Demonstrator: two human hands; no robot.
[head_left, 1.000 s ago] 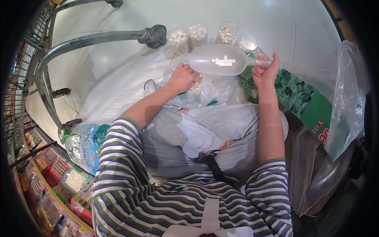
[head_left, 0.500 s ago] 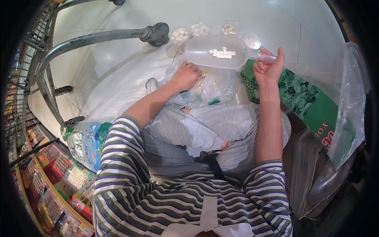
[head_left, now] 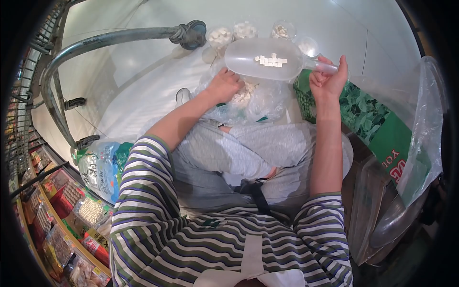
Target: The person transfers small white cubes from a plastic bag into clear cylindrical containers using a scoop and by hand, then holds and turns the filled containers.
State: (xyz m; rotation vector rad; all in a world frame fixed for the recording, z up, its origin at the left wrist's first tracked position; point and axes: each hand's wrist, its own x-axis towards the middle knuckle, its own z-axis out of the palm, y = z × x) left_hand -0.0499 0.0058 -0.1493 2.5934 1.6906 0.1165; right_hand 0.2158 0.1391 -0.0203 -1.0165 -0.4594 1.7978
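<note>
My right hand is wrapped round the handle of a clear plastic scoop, held level. Several small white cubes lie grouped on the scoop's floor. My left hand is at the scoop's near left edge, its fingers curled on the rim of a clear plastic bag; the fingertips are partly hidden. Inside the open bag is a heap of pale pieces. Beyond the scoop stand round clear tubs, among them one with white cubes and one with mixed pieces.
A metal cart frame with black wheels stands at the left. Packaged goods fill a shelf at the lower left, near a blue-and-white bag. A green printed sack and clear plastic bins are at the right.
My left hand has shifted slightly left, and more of the bag's contents shows beside it. The scoop stays nearly in place, with its cubes in the same grouping.
</note>
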